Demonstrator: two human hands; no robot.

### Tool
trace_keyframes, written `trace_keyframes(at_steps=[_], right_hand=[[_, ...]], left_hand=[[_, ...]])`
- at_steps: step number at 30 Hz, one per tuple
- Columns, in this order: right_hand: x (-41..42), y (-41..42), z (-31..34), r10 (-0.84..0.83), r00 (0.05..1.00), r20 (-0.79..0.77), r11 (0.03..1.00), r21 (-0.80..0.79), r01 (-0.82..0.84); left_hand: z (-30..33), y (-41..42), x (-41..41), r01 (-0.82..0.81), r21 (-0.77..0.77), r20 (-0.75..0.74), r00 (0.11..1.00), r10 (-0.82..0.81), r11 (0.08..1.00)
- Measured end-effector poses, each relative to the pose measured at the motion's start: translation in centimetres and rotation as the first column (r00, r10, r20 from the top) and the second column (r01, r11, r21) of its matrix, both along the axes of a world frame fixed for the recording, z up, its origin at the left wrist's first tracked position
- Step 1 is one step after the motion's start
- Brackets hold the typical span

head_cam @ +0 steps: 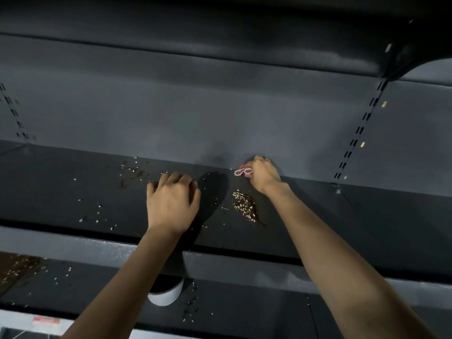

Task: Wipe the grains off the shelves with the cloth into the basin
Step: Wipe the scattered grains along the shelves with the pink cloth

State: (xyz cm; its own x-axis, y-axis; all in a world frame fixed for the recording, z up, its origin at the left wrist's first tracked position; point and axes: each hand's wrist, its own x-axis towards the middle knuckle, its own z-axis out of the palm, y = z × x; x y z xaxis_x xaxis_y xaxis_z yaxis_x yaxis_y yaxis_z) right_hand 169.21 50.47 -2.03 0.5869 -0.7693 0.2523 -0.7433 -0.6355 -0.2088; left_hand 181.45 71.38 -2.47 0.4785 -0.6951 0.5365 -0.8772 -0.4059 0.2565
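My right hand (263,174) grips a bunched pink and white cloth (243,171) at the back of the dark grey shelf (342,216), against the rear panel. A pile of brown and white grains (245,206) lies just in front of that hand. My left hand (172,200) rests on the shelf with its fingers curled, holding nothing that I can see. Scattered grains (132,168) lie at the back left, with more loose ones (97,214) further left. The white basin (166,293) shows partly on the lower shelf, under my left forearm.
The lower shelf (244,309) carries loose grains (192,307) near the basin and a brown patch with grains (17,267) at its far left. Another shelf (220,45) hangs overhead. Slotted uprights (359,133) run up the back panel at the right and left.
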Motion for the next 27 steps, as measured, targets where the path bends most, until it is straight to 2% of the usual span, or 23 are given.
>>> trace_keyframes(at_steps=[4, 8, 14, 18, 19, 23, 25, 27], right_hand=[[-0.8, 0.2, 1.0, 0.054, 0.996, 0.074, 0.984, 0.164, -0.065], [-1.7, -0.2, 1.5, 0.025, 0.971, 0.236, 1.000, -0.007, -0.024], [-0.3, 0.2, -0.1, 0.033, 0.999, 0.036, 0.999, -0.014, -0.032], [-0.5, 0.3, 1.0, 0.126, 0.988, 0.085, 0.968, 0.207, -0.141], [-0.7, 0.4, 1.4, 0.143, 0.983, 0.113, 0.964, 0.211, -0.164], [-1.3, -0.3, 1.0, -0.002, 0.991, 0.137, 0.996, -0.086, 0.014], [-0.9, -0.1, 0.2, -0.049, 0.998, 0.036, 0.996, -0.077, 0.051], [-0.5, 0.1, -0.1, -0.052, 0.999, -0.001, 0.998, -0.029, 0.051]], left_hand=[[0.0, 0.2, -0.2, -0.003, -0.008, 0.024, 1.000, 0.003, 1.000], [0.1, 0.1, -0.1, 0.007, -0.008, 0.008, 1.000, -0.007, 1.000], [0.0, 0.1, 0.1, 0.024, -0.009, -0.016, 1.000, -0.025, 1.000], [0.1, 0.3, 0.1, 0.024, -0.025, -0.019, 1.000, -0.025, 0.999], [0.2, 0.3, 0.0, 0.027, -0.022, -0.018, 0.999, -0.027, 0.999], [0.3, 0.2, 0.0, 0.043, -0.015, -0.022, 0.999, -0.043, 0.999], [0.2, 0.2, 0.1, 0.040, -0.014, -0.028, 0.999, -0.040, 0.999], [0.2, 0.2, 0.2, 0.043, -0.002, -0.036, 0.998, -0.043, 0.999]])
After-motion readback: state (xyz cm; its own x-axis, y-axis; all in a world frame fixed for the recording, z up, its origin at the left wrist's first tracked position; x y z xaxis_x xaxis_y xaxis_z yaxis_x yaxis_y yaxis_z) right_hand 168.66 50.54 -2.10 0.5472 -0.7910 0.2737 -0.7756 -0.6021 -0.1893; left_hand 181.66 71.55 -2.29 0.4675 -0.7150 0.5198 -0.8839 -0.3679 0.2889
